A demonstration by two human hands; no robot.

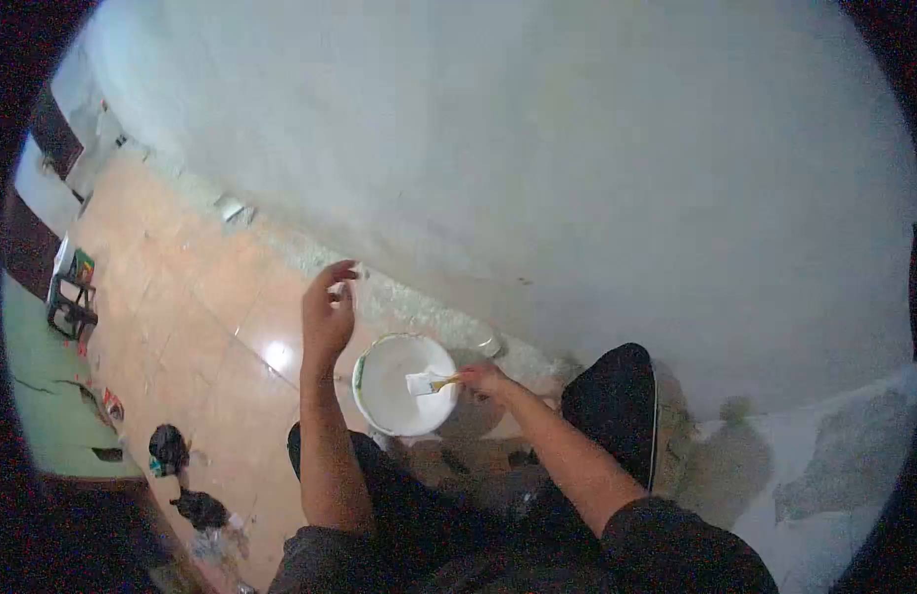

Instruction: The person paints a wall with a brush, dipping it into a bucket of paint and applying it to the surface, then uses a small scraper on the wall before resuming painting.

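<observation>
My right hand (486,380) is closed around the handle of a paintbrush (426,383). The brush's white-coated bristles point left, over the inside of a white bucket (358,398). White paint or a similar white coating shows inside the bucket, and there is a green smear on its left rim. Up and to the left of the bucket, my left hand (329,309) is raised with its fingers bent and apart, holding nothing. It appears clear of both the bucket and the wall.
A pale wall (577,168) rises in front, with a rough strip of debris (409,303) along its foot. Tiled floor (206,307) stretches left. Black bags (169,448) and litter lie at lower left, near a dark stool (72,309). My knee (617,406) is right of the bucket.
</observation>
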